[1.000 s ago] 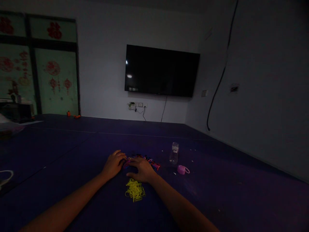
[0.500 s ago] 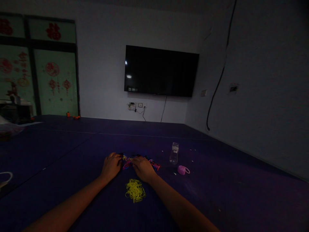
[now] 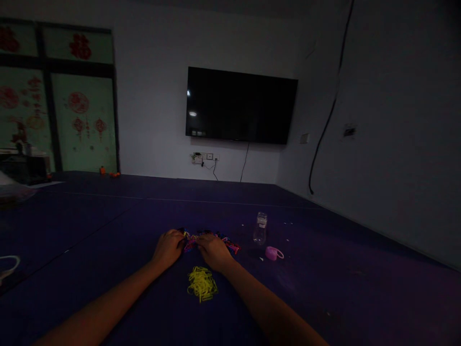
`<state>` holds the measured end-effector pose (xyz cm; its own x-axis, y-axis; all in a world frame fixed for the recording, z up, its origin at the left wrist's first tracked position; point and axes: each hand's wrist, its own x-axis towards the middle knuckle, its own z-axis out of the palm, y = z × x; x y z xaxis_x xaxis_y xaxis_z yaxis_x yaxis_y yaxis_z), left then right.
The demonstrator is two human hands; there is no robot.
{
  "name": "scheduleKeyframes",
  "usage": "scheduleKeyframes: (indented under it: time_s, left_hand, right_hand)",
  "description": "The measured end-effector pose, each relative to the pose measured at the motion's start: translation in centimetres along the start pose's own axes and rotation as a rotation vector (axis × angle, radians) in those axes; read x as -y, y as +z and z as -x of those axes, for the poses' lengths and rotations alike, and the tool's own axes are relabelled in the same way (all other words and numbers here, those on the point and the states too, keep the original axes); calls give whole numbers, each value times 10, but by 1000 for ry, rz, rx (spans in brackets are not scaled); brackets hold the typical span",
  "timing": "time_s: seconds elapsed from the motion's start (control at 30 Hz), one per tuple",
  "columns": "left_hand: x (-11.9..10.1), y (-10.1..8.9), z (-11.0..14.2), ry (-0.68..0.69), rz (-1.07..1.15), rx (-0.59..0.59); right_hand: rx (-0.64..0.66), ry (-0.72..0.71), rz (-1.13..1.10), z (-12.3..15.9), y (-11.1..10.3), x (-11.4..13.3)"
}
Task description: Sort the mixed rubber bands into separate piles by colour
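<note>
A loose heap of multicoloured rubber bands (image 3: 230, 244), with pink, blue, red and dark ones, lies on the dark blue surface. My left hand (image 3: 168, 248) rests at the heap's left edge, fingers curled inward. From the right, my right hand (image 3: 215, 252) reaches over the middle of the heap with its fingers bent and close together. The backs of both hands hide most of the fingertips, so what they grip is unclear. Nearer to me, between my forearms, sits a separate pile of yellow rubber bands (image 3: 202, 284).
Right of the heap stands a clear bottle (image 3: 260, 229), with a pink cap (image 3: 272, 253) with a loop beside it. Small white scraps dot the surface (image 3: 306, 288). A white looped object (image 3: 10, 262) lies at the far left. A television (image 3: 240, 105) hangs on the wall.
Both hands stay at the heap with only slight finger movement. The yellow pile, bottle and cap look unmoved; the whole view shifts very slightly.
</note>
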<state>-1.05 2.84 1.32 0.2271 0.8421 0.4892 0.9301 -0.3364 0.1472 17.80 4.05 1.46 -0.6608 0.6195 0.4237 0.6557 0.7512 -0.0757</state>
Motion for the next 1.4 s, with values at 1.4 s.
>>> scheduleKeyframes:
  time_s: [1.4]
  left_hand:
    - [12, 13, -4, 25, 263, -97]
  right_hand:
    - [-11, -5, -29, 1, 1, -2]
